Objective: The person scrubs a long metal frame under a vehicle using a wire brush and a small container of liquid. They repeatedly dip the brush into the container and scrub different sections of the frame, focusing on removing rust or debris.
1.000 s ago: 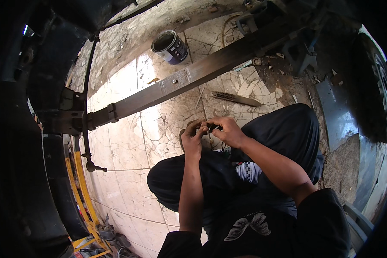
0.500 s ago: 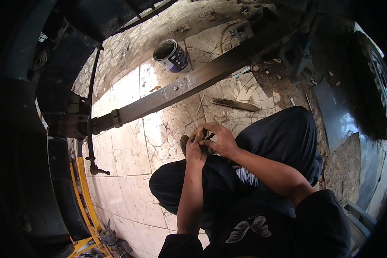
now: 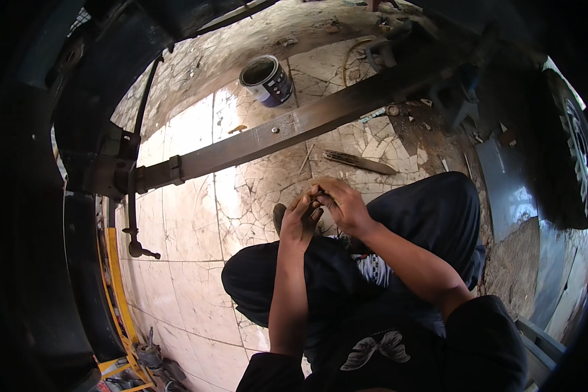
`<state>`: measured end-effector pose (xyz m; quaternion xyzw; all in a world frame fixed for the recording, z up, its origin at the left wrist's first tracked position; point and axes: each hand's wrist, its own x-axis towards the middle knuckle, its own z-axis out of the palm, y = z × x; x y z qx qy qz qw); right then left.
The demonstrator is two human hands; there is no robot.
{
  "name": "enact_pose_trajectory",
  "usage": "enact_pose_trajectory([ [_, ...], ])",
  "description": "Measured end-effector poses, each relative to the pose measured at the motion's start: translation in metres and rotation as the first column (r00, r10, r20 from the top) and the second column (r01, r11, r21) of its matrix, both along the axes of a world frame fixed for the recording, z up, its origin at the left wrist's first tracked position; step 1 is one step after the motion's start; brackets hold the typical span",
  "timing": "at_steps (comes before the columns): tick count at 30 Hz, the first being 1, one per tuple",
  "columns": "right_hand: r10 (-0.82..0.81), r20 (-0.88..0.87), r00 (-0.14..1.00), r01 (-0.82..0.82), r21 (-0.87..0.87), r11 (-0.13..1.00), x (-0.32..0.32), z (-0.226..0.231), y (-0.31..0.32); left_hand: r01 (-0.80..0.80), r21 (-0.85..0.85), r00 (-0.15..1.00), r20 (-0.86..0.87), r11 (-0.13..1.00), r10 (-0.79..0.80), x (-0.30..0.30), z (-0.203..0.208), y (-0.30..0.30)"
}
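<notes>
My left hand (image 3: 298,221) and my right hand (image 3: 343,204) meet in front of my knees. The fingertips of both are pinched together around something small and dark, too hidden by the fingers to name. Just beyond them on the cracked tile floor lies a wire brush (image 3: 359,161) with a wooden handle. A long dark steel leaf spring (image 3: 242,147), held by a clamp near its left end, runs across above the floor past my hands.
A paint can (image 3: 266,81) stands open beyond the leaf spring. At left a rod with a jointed end (image 3: 135,245) hangs down, near a yellow metal frame (image 3: 119,287). A wheel (image 3: 578,140) and flat grey panels (image 3: 503,189) are at right.
My right hand has turned slightly and its fingers have shifted against the left fingertips. Both hands stay together. The view has moved a little.
</notes>
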<state>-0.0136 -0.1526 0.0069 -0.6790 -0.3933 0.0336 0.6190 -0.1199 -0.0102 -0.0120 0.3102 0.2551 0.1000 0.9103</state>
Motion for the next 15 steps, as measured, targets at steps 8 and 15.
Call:
enact_pose_trajectory([
  [8,0.188,0.021,0.982,-0.177,-0.248,0.953,0.028,-0.019,-0.006,-0.085,0.542,0.982,-0.097,0.836,0.162,0.014,0.002,-0.019],
  [15,0.181,-0.469,0.864,-0.253,-0.095,0.963,0.023,-0.010,-0.007,-0.123,0.365,0.989,-0.037,0.923,0.146,0.010,0.000,-0.014],
])
